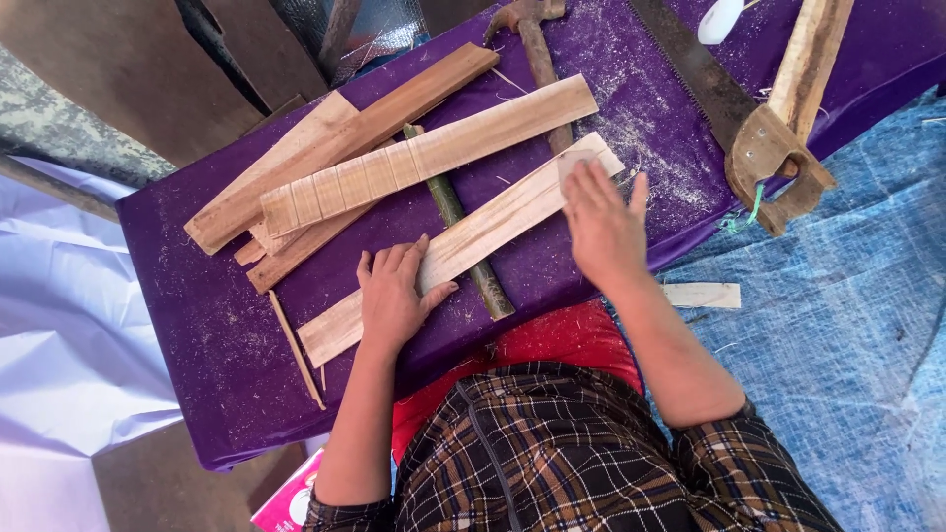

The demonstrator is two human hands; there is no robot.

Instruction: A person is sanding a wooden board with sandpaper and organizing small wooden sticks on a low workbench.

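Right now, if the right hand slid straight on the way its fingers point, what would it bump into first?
Probably the upper wooden slat. The right hand rests on the near slat's end, fingers pointing up and slightly left; the hammer handle lies close by too.

A makeshift woodworking spot, perhaps outdoors: wood strips point(434, 148), a handsaw point(749, 128) and hammer point(532, 39) on a sawdust-strewn purple surface point(207, 335), beside a blue tarp point(847, 325).

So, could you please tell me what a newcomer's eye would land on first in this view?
Probably the purple cloth dusted with sawdust, spread across the middle, and both hands pressed flat on a long pale wooden strip: the left hand near its lower end, the right hand near its upper end. Next, the stacked wooden slats at upper left, and the handsaw with its wooden handle at upper right.
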